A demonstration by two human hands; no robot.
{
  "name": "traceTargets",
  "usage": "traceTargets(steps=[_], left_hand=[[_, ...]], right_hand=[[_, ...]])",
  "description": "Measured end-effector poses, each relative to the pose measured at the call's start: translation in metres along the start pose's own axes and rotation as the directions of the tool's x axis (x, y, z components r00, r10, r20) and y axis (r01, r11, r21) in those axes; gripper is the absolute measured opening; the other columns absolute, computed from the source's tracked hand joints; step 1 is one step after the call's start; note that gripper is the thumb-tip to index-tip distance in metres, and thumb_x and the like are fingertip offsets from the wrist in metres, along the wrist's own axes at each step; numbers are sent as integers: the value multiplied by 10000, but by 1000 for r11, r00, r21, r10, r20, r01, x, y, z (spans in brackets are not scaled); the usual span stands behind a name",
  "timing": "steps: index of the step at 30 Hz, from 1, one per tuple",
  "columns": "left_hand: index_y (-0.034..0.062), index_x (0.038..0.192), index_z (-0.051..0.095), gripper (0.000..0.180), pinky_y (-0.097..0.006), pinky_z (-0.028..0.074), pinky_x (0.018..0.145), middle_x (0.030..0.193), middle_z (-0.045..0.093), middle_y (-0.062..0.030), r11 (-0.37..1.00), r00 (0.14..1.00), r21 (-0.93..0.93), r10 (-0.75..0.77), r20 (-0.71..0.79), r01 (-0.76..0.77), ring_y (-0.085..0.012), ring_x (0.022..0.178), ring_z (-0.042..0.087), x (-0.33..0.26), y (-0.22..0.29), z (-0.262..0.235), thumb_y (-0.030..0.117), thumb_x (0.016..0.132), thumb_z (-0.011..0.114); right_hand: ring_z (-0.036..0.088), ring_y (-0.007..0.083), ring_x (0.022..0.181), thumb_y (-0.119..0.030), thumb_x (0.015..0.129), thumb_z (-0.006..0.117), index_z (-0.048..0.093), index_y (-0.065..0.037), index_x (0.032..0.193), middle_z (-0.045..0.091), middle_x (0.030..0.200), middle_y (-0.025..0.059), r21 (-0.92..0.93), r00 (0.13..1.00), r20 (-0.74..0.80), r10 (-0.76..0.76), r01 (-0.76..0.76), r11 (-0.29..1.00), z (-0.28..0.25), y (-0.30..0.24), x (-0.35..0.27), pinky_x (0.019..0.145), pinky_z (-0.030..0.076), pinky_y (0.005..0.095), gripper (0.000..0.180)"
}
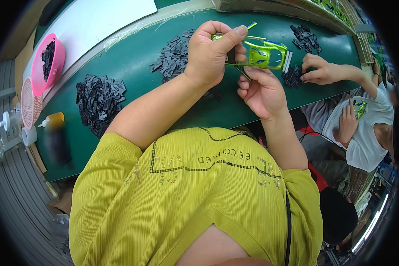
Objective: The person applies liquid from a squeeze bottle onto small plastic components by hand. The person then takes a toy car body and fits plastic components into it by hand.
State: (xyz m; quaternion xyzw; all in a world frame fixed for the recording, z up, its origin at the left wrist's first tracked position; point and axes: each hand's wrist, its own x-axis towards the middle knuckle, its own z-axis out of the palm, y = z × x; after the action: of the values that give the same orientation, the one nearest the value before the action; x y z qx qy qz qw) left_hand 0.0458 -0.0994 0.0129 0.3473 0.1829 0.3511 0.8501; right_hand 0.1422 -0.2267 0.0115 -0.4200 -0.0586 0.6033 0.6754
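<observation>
**One Shiny Toy Car Shell, Held Over Green Table**

Held up above the green table [133,62]: one lime-green toy car shell [264,54], smooth and shiny plastic, hollow, with blue stripes. Left hand [210,55] closed around its front end, thumb pressing on top. Right hand [261,91] under it, fingers curled, pinching a small dark part against it. Spread on the table: four heaps of small black plastic parts [99,99], flat and jagged. Off to the left: one pink bowl [48,62], round, more black bits inside.

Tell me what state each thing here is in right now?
Toy car shell: lime green, held above the table by both hands.
Left hand: closed on the shell's front.
Right hand: under the shell, fingers curled.
Pink bowl: tilted, holding black parts.
Glue bottle: lying down.
</observation>
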Motion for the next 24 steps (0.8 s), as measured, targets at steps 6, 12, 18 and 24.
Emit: traceTargets(steps=[6,12,18,24], left_hand=[[76,843,533,193,-261,490,541,693,609,-78,998,999,53,41,-13,-40,-151,565,585,-1,-1,0,131,824,716],[43,857,506,280,-237,483,494,705,605,-71,999,1000,30,22,2,-22,-124,558,588,-4,0,3,110,772,764],[45,858,504,288,-236,476,495,690,603,-67,999,1000,35,5,0,-5,-125,535,575,-1,1,1,122,769,767],[45,859,509,265,-244,461,482,674,599,-74,999,1000,17,29,2,-29,-136,527,570,1,2,0,116,783,753]], right_hand=[[479,132,578,-87,878,569,583,-17,1017,547,713,36,115,992,-6,125,-124,986,9,-3,1,535,401,276,156],[451,124,544,-163,917,515,577,15,947,517,645,41,151,923,317,220,-278,949,-9,7,7,510,363,251,191],[429,131,526,-185,924,504,579,16,933,522,627,40,190,919,337,206,-280,941,-9,11,9,497,352,254,214],[420,136,523,-250,924,492,595,22,917,520,611,46,233,890,382,248,-353,906,-6,9,10,497,350,255,291]])
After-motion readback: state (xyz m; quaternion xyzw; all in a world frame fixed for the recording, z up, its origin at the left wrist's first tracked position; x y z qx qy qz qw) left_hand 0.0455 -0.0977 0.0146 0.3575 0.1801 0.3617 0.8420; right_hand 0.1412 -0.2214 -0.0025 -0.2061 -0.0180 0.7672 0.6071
